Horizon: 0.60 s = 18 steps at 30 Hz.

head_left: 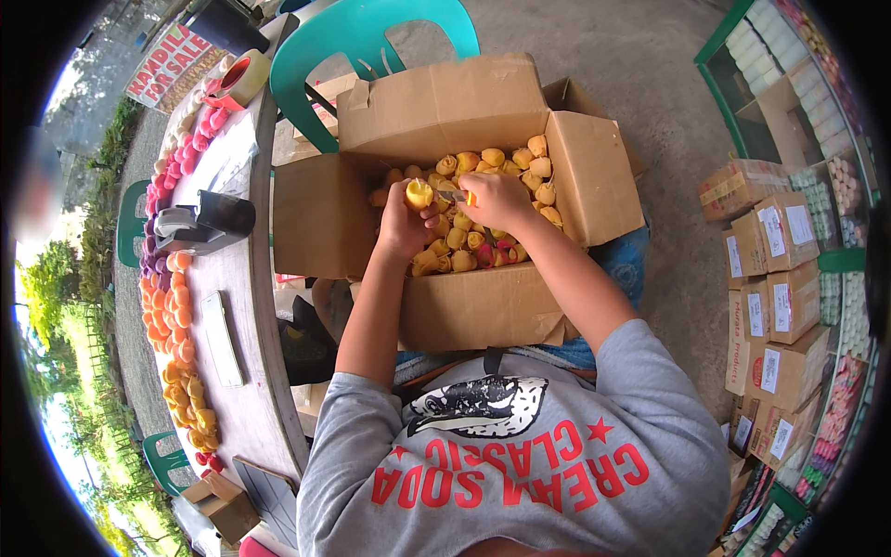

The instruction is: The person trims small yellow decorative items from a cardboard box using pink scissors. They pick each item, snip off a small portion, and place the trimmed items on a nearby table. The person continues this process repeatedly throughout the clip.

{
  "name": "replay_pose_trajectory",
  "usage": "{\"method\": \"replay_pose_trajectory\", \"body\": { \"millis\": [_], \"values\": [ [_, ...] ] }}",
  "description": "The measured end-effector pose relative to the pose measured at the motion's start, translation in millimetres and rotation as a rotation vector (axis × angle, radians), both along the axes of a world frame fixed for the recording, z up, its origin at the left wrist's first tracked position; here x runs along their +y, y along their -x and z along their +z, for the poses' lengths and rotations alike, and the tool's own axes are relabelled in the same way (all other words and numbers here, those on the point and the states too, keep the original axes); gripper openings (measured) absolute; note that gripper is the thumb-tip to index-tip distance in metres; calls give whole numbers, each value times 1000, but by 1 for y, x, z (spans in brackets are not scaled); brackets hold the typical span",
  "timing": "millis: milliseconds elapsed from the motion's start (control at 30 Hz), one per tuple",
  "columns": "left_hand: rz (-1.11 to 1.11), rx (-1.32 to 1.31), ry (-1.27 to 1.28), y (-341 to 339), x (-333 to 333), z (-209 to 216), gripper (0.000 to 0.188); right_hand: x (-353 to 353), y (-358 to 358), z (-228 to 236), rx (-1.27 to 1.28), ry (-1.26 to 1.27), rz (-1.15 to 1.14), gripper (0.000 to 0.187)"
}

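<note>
The yellow flower-shaped piece (419,193) is up in your left hand (405,223), above the open box and near its left side. Your left grip is closed around it, fingers and thumb wrapped about its sides with the top showing. Your right hand (498,201) is just beside it, its grip closed on a small orange-handled tool (471,199) that points toward the piece; you cannot tell from here whether the tip touches it.

Below your hands, the cardboard box (464,311) has its flaps folded outward and holds many yellow pieces (457,239), with a few deep-pink ones (484,254) near your side. A teal chair (299,84) stands beyond the box. On your left, the long counter (264,357) carries a black tape dispenser (209,227), a pale flat slab (222,339), and a row of pink, purple, orange and yellow pieces along its far edge. On your right, stacked cartons (780,278) stand beside a green-framed shelf (843,260).
</note>
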State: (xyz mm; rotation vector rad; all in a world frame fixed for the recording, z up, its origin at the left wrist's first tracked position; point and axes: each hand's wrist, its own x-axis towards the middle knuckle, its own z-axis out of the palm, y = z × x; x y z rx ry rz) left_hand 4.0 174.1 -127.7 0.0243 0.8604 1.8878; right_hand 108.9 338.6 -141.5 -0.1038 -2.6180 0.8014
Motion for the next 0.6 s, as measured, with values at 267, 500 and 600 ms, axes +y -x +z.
{"method": "replay_pose_trajectory", "body": {
  "millis": [267,500,600],
  "values": [
    [186,476,453,-18,7,3,28,-6,-1,-1,-14,-70,85,20],
    [255,674,454,-25,3,-7,29,-21,2,0,-98,-114,37,13],
    [281,657,451,-25,4,-3,32,-26,4,-1,-76,-140,-40,10]
  ]
}}
